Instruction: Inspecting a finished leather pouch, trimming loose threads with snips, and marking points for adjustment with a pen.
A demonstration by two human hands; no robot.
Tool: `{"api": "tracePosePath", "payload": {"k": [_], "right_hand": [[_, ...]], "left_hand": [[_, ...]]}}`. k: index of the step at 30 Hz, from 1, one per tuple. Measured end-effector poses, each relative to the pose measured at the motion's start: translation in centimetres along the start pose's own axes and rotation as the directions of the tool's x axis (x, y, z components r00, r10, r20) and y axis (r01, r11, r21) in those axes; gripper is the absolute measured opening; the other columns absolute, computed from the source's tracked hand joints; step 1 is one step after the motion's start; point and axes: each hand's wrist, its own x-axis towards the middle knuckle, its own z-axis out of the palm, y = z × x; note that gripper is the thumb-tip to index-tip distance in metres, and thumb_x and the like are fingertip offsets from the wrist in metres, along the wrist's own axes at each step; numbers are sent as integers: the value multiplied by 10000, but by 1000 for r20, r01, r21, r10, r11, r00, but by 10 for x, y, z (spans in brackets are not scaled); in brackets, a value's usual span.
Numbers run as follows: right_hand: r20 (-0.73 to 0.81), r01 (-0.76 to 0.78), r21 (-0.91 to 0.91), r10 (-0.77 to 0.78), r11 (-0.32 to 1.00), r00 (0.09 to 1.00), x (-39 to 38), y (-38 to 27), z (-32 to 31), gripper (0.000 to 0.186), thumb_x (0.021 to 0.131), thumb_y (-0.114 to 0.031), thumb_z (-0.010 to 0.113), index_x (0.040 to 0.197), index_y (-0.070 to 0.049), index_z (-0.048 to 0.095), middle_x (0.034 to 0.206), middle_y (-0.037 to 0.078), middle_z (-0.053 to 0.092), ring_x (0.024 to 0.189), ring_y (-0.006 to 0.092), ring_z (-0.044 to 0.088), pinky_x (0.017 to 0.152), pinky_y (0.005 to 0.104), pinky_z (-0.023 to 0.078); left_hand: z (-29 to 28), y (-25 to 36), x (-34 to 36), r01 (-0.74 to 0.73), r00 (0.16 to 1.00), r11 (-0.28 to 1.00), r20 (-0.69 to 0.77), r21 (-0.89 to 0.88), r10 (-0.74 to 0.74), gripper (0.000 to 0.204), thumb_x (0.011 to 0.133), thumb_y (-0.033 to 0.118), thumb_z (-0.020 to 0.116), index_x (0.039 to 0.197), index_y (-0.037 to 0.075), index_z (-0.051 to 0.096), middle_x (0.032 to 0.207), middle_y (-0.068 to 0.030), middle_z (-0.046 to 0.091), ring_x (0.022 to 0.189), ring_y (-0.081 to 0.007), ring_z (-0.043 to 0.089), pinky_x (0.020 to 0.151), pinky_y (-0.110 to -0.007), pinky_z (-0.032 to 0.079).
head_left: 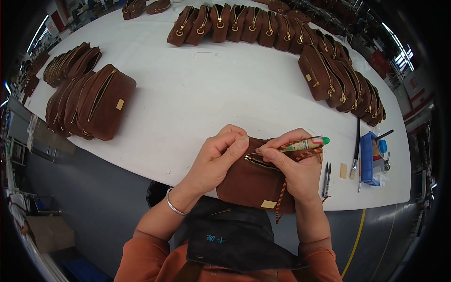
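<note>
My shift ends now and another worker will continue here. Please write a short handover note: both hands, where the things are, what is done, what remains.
Left hand: pinch grip on the top edge of the brown suede pouch, by its gold zipper.
Right hand: holds a green-capped pen-like tool, tip at the zipper; an orange-black braided cord hangs from this hand.
The pouch rests at the near edge of the white table.
Thread snips and a brush lie to the right.
Done: cannot tell.
Left: the zipper work is in progress. Rows of pouches stand around; their status is unclear.

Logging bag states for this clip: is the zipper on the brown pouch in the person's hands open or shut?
Cannot tell. Only a short stretch of gold zipper shows on the brown pouch; the left hand and right hand cover the rest.
</note>
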Motion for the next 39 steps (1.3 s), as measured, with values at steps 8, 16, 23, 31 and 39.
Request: {"api": "tracePosePath", "payload": {"k": [8,16,23,31,39], "right_hand": [[19,136,-113,-135,984,991,0,7,4,97,818,25,732,868,3,652,867,79,705,822,136,677,761,258,547],[389,689,-327,-573,646,722,-1,15,-9,204,745,4,680,947,28,677,1008,165,682,909,299,696,764,345,572],[365,810,-462,-755,361,545,-2,34,0,126,712,13,688,821,-15,631,910,107,645,781,232,678,570,269,555],[352,834,-458,-799,308,488,8,47,2,114,697,25,674,781,-12,605,852,90,615,679,216,622,500,279,506],[376,815,-480,-763,326,526,-6,31,0,89,716,7,683,778,-2,620,870,106,642,764,244,659,557,288,542]], "left_hand": [[-3,-2,3,27,1000,1000,-7,-12,-27,306,1014,241,525,840,-5,581,978,-15,514,874,-86,445,799,-228,369],[0,-4,0,177,974,977,-122,-118,-191,179,989,137,546,913,-10,614,1003,15,527,866,-46,476,783,-206,395],[6,-3,5,210,971,954,-69,-216,-229,199,987,208,572,1035,15,587,873,3,616,781,-53,546,699,-199,452],[5,-4,9,212,971,947,-60,-240,-232,213,995,211,554,1021,3,595,892,-26,641,778,-72,579,699,-218,482],[5,-5,8,177,979,971,-71,-159,-190,236,1001,234,549,1021,9,617,912,-12,649,804,-63,567,725,-218,474]]}}
